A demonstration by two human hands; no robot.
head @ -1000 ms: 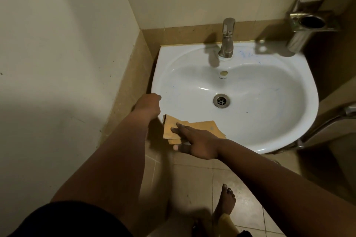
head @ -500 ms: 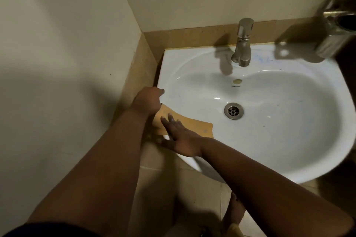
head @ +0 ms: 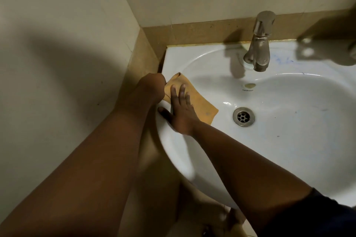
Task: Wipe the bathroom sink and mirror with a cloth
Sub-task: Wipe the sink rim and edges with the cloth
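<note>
While the wipe runs on: the cloth (head: 194, 100) now lies on the sink's left inner slope, left of centre in the frame, no longer down on the front rim where it sat a second ago.
Cloth: orange, folded flat, one corner up by the left rim, the opposite corner pointing toward the drain (head: 243, 117) but not touching it.
Right hand (head: 180, 110): released flat, palm down, fingers spread on the cloth and pressing it to the porcelain; the thumb rests on bare sink beside the cloth.
Left hand (head: 152, 87): clenched into a fist at the rim, pinching the cloth's upper left corner, as far as I can tell; the fingertips are hidden.
What has changed: both hands have travelled up the left side of the sink (head: 289, 140) with the cloth, from the near edge toward the back corner.
What it means: my read is that the front-left rim is done and the left wall of the bowl is being worked now.
Still to do: blue smears show on the ledge right of the tap (head: 259, 44), in the upper right of the frame, and faint marks sit in the bowl right of the drain.
Mirror: not in view, so that half of the job looks untouched.
Progress: early, I judge.
</note>
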